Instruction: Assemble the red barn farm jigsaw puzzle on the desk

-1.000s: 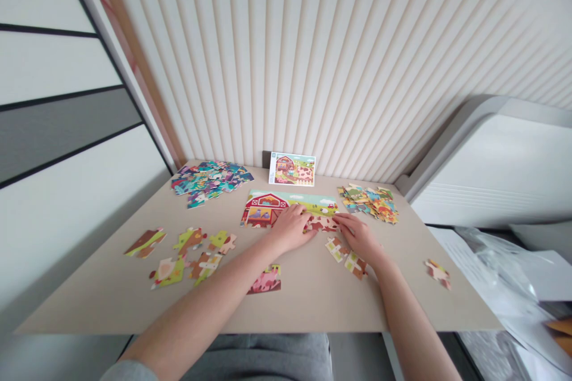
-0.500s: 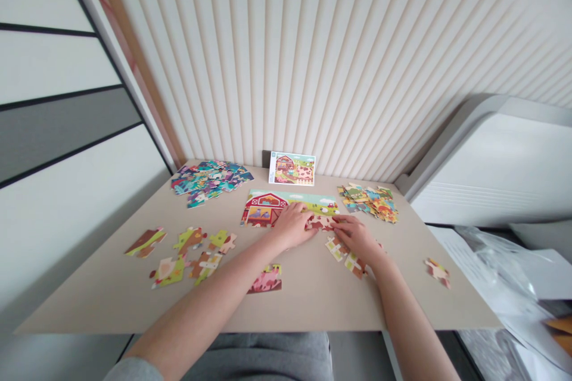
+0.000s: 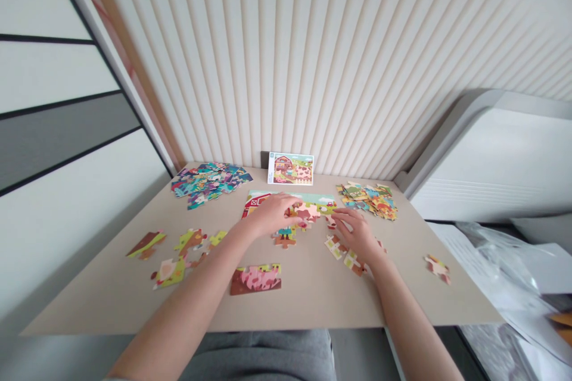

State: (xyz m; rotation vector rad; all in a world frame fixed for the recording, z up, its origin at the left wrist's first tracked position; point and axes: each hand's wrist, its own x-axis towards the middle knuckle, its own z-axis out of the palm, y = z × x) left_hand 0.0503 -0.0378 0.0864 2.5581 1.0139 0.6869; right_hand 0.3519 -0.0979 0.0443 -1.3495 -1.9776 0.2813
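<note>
My left hand [image 3: 276,213] is closed on a pink puzzle piece with brown patches [image 3: 307,212], tilted up over the partly joined farm puzzle [image 3: 258,197]. Just below these fingers lies a section showing a figure in blue [image 3: 285,237]. At the puzzle's right side, my right hand [image 3: 356,231] pinches a small brown-and-white puzzle piece [image 3: 330,222] by its edge with thumb and fingertips. Beneath that hand are loose fence pieces [image 3: 333,246], partly hidden by the wrist. The barn is partly covered by my left hand.
A picture card [image 3: 291,169] leans on the ribbed wall. Purple-blue pieces [image 3: 210,181] are heaped back left, orange-yellow ones [image 3: 370,199] back right. A joined pig section [image 3: 257,279] lies in front; several pieces [image 3: 170,271] lie left, a lone piece [image 3: 437,268] far right.
My left hand has shifted left and lifted the patched piece off the puzzle, uncovering the blue figure section and more of the pig section. My right hand has barely moved.
</note>
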